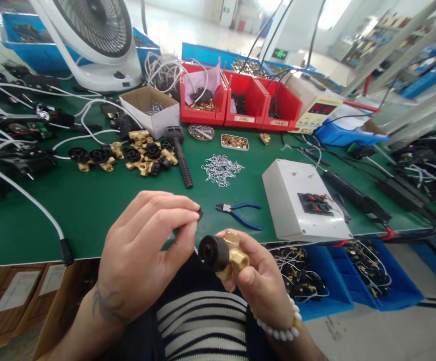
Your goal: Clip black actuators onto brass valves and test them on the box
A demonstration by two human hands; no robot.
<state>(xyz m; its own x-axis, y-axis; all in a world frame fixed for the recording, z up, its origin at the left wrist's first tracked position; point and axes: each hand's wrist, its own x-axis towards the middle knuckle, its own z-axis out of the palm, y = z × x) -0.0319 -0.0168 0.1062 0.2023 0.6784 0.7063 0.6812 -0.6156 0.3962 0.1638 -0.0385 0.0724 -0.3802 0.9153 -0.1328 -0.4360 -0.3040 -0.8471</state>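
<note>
My right hand [261, 273] grips a brass valve fitting [236, 253] in front of my body. A round black plastic cap [214, 253] sits on the fitting's left side and faces my left hand. Just left of it, my left hand [150, 240] is pinched around a small black part [200, 214]; my fingers cover most of it. Cutting pliers [240, 213] with blue handles lie on the green table [127, 200] beyond my hands. Farther off are a pile of bent wire clips [222, 169] and a black mallet [180, 158].
Brass fittings with black caps [148, 153] are heaped at the back left. Red bins [246, 100] and a cardboard box [152, 110] stand behind. A grey switch box [302, 200] is on the right, beside a black electric screwdriver [356, 198]. White cables [25, 193] cross the left side.
</note>
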